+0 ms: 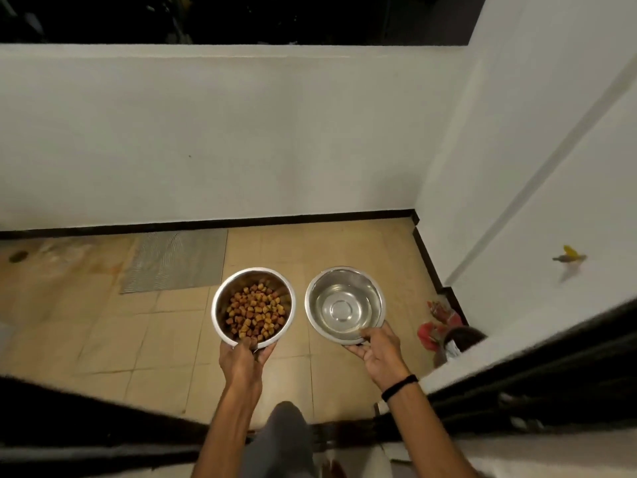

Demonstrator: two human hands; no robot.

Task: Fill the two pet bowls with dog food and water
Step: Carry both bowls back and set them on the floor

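Nearest to us, a grey trouser leg (280,439) shows between two bare forearms, and a dark threshold (86,426) crosses the bottom of the view on both sides of it. On the right wrist we see a black wristband (400,387).

The left hand (243,357) grips the near rim of the food bowl (220,317), thumb hooked over the edge and fingers curled beneath it. This steel bowl holds brown and tan kibble (256,312), heaped over its bottom. The right hand (379,350) clamps the near rim of the water bowl (319,288) in the same way, thumb on top and fingers folded under. Clear water (339,310) lies shallow in it. The two bowls sit side by side, close but apart, held out over the beige floor tiles (103,332); we cannot tell whether either touches the floor.

Just right of the water bowl, a red cloth bundle (435,327) lies against the black skirting (425,257), partly hidden by a white ledge (482,353) that cuts in from the right. Beyond the food bowl and to its left, a grey ribbed mat (175,262) lies flat by the far skirting. A small dark drain (18,256) sits at far left. Behind everything rises a low white wall (206,132), with darkness above it. On the right-hand wall hangs a small yellow object (570,254), too blurred to name
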